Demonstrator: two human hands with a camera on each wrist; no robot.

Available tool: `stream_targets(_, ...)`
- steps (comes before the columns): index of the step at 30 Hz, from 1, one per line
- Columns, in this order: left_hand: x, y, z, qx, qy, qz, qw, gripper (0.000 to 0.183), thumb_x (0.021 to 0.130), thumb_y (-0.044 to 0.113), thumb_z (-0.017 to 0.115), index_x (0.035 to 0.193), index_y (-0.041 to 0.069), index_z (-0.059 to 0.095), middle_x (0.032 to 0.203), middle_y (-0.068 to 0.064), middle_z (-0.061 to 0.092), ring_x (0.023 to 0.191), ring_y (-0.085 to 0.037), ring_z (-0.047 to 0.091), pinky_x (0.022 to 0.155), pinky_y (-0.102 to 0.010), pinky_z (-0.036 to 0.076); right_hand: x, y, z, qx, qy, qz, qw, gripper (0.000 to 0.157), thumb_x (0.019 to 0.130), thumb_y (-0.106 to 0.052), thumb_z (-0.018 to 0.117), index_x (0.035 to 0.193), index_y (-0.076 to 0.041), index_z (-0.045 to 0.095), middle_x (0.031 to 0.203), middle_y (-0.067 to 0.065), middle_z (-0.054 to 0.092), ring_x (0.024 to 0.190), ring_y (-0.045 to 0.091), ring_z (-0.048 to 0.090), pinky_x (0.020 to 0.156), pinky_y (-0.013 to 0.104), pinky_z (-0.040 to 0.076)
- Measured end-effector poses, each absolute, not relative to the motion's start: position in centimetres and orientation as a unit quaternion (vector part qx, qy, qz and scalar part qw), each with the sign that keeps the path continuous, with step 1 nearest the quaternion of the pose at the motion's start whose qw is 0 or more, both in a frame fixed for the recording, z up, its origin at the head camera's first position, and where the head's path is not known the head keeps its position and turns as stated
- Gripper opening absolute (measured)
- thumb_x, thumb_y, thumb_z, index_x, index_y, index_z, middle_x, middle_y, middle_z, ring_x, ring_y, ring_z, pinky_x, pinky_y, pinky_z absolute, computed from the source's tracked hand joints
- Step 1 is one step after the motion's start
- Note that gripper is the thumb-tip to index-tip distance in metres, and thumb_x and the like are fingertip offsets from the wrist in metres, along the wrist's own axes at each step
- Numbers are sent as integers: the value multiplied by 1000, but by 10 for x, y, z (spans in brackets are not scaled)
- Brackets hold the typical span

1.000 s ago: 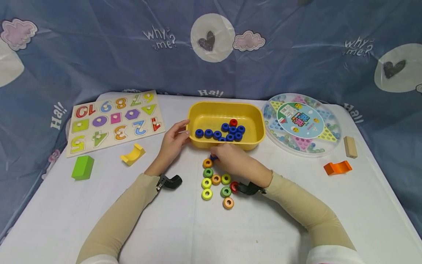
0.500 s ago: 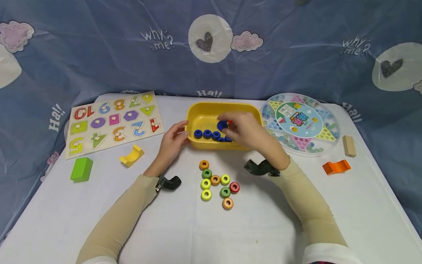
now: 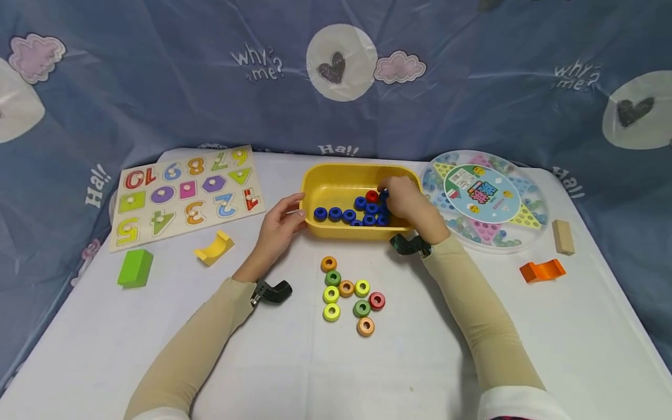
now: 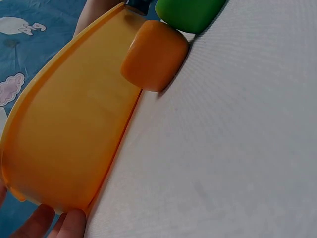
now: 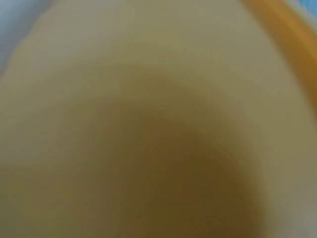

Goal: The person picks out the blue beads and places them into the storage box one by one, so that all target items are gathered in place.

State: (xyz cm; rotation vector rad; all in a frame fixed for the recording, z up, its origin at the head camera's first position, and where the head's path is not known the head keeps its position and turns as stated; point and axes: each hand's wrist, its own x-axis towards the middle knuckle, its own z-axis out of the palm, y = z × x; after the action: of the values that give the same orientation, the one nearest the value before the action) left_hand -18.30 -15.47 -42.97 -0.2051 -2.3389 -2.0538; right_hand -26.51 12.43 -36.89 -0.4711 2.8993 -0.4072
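A yellow plastic tub (image 3: 336,232) holds several blue ring beads (image 3: 335,214) and one red ring bead (image 3: 371,196). My left hand (image 3: 276,227) rests its thumb and fingers against the tub's left end; in the left wrist view, fingertips (image 4: 73,223) touch the outer wall. Inside the tub's right end, my right hand (image 3: 406,201) has curled fingers at a blue bead (image 3: 385,195), which they partly cover. Several orange, green, yellow and red beads (image 3: 346,288) lie on the table before the tub. Only blurred tub surface (image 5: 148,148) fills the right wrist view.
At left lie a number puzzle board (image 3: 184,192), a yellow arched block (image 3: 214,248) and a green block (image 3: 135,268). To the right are a round marble game (image 3: 485,198), a plain wooden block (image 3: 563,237) and an orange arched block (image 3: 543,270).
My right hand picked up a blue bead from the table in front of the tub, carried it over the rim and lowered it into the right end. My left hand stayed at the tub.
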Motion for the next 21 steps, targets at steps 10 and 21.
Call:
stream_targets(10, -185, -155, -430, -64, -751, -657, 9, 42, 99, 13, 53, 141, 12, 49, 134, -15, 51, 112, -27, 60, 88, -24, 58, -259, 125, -371, -172, 973, -133, 79, 43, 85, 9, 45, 121, -2, 65, 123, 19, 65, 107, 34, 60, 101, 45, 51)
stream_targets(21, -181, -154, -425, -64, -758, -649, 4, 42, 100, 15, 52, 142, 13, 48, 137, -15, 50, 114, -28, 59, 92, -28, 58, -256, 124, -371, -142, 973, -153, 98, 45, 87, 10, 45, 128, -4, 60, 126, 17, 63, 102, 29, 58, 104, 44, 50)
